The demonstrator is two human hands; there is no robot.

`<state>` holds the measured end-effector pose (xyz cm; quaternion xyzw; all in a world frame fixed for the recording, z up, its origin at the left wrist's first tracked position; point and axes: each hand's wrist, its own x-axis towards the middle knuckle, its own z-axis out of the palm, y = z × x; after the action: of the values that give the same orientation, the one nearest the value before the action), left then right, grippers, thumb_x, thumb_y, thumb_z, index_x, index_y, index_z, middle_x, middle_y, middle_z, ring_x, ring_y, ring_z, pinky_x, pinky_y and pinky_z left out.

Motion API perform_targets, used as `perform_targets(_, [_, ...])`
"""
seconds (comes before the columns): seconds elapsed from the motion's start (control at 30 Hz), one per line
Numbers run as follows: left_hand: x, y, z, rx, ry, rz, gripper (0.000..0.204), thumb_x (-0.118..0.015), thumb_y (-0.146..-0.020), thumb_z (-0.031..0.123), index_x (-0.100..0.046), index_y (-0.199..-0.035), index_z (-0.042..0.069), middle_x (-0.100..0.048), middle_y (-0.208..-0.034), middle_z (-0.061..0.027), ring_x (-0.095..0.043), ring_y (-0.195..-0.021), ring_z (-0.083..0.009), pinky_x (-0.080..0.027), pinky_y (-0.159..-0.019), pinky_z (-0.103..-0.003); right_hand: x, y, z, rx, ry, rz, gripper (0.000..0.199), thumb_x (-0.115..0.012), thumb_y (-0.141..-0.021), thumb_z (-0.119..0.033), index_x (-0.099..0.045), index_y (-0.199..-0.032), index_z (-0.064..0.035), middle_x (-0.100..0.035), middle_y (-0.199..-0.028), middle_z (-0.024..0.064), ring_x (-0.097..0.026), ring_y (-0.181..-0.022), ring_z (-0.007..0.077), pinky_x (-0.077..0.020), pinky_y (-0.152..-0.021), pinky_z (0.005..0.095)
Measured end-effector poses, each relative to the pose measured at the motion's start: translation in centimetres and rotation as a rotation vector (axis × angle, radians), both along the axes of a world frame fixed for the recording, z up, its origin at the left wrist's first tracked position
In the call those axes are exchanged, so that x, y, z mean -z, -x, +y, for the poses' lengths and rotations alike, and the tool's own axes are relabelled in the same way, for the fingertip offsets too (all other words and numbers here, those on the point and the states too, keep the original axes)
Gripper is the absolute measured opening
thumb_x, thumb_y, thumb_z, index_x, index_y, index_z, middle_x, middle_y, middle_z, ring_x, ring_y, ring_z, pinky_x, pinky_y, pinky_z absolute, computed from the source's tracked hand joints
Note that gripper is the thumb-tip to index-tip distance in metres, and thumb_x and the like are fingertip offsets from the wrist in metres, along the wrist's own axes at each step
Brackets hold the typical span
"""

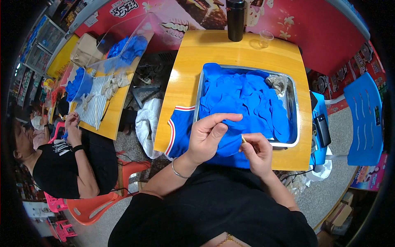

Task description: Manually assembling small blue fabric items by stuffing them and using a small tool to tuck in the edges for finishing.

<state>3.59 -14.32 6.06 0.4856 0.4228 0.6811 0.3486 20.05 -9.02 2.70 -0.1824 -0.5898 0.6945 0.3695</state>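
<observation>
In front of my chest, my left hand (209,136) is closed on a thin, soft blue piece (231,142), pinched between thumb and fingers. To its right, my right hand (259,153) pinches a short, pale stick-like thing (243,139), whose tip touches or lies very near the blue piece. Most of that stick is hidden by the fingers. Just beyond both hands stands a metal tray (295,111) heaped with similar flat blue pieces (247,92). A crumpled greyish bunch (278,83) rests in the tray's far right corner.
Blue cloth with red-and-white trim (181,131) lies left of the tray on the yellow table (193,47). A black bottle (235,20) and clear cup (266,38) stand at the back. At left, another person (70,164) sits by a second table. A blue chair (364,119) is at right.
</observation>
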Motion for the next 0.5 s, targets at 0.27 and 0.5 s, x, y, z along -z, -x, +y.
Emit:
perform_targets(0.27, [-0.3, -0.2, 0.4, -0.016, -0.029, 0.023, 0.033, -0.051, -0.093, 0.025, -0.061, -0.111, -0.002, -0.065, -0.103, -0.0052, -0.044, -0.066, 0.0008, -0.036, -0.059, -0.014, -0.2, 0.4, -0.2, 0.120, -0.055, -0.004, 0.018, -0.053, -0.087, 0.000, -0.059, -0.104, 0.0024, -0.062, -0.093, 0.0101, -0.059, -0.076, 0.0123, -0.0477, -0.068, 0.0246])
perform_targets(0.5, [-0.4, 0.5, 0.1, 0.022, 0.020, 0.086, 0.027, -0.054, -0.092, 0.021, -0.064, -0.104, -0.001, -0.062, -0.077, 0.0017, -0.042, -0.059, 0.0002, -0.032, -0.052, -0.016, -1.3, 0.1, 1.1, 0.195, -0.390, -0.165, 0.019, -0.058, -0.079, 0.006, -0.063, -0.097, 0.0015, -0.064, -0.082, 0.0134, -0.062, -0.066, 0.0165, -0.0493, -0.059, 0.0255])
